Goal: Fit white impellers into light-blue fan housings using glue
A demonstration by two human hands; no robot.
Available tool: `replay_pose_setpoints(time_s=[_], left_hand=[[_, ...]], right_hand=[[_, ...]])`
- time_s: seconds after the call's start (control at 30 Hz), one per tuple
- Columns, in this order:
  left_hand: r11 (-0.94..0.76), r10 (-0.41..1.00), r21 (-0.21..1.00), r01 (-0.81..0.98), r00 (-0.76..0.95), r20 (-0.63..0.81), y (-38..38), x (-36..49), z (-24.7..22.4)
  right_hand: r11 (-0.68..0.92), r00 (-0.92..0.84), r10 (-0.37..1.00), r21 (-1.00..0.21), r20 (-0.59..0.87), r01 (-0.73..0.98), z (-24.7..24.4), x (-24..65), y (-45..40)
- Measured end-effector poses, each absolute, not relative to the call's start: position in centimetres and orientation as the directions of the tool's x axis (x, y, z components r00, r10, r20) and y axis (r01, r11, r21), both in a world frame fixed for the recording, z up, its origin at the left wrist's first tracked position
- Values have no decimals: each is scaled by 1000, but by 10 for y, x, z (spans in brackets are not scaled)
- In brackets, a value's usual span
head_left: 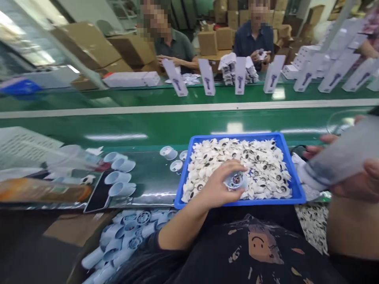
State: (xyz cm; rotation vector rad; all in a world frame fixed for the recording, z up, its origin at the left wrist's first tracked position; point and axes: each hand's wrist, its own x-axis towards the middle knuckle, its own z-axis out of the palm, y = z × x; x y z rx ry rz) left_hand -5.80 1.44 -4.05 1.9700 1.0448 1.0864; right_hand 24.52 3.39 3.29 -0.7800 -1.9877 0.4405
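I'm holding the light blue cup (237,180) over the near middle of the blue tray (237,136), its open end facing up toward my view, so its long axis is running almost along my line of sight and looking short. The left hand (217,185) is wrapping it from the left, fingers curling partly closed around its wall. Small white pieces (207,157) are filling the tray beneath. To the right, the right hand (351,191) is gripping a blurred grey cylinder (349,152), fingers bent around it; its long axis is slanting from far right to near left, the near end covering the bench (154,177) just beside the tray. Left of the tray, small open cups (168,153) are standing near its edge, and more blue cups (121,189) are lying farther left. Beyond, white cartons (240,77) are standing in a row along the green belt (177,122).
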Motion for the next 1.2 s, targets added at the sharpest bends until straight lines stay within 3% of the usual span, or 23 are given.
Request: replay_pose_setpoints(time_s=[0.03,0.1,0.17,0.27,0.43,0.77,1.07,1.13,1.2], left_hand=[[-517,830,800,303,406,382,13,-44,-36],[-560,780,781,276,494,384,11,-23,-28],[-584,752,762,279,539,380,9,-8,-20],[-594,731,758,269,572,370,4,3,-10],[-562,734,798,217,576,360,-4,8,-2],[-543,717,831,123,583,382,-1,11,-4],[-521,696,827,211,667,268,6,6,-6],[-516,731,789,332,651,204,18,-7,-14],[-446,834,758,477,529,158,33,-26,-24]], right_hand=[[629,-359,747,-770,560,110,39,232,33],[445,-305,814,-868,494,-219,47,205,33],[352,-198,882,-877,428,-326,50,182,33],[357,-63,907,-842,416,-404,51,163,28],[382,-80,884,-809,461,-446,54,160,16],[307,-124,905,-826,407,-473,62,163,10],[365,-27,913,-844,407,-392,50,166,17],[418,23,900,-847,435,-329,41,180,22],[529,0,848,-847,530,-44,31,199,24]])
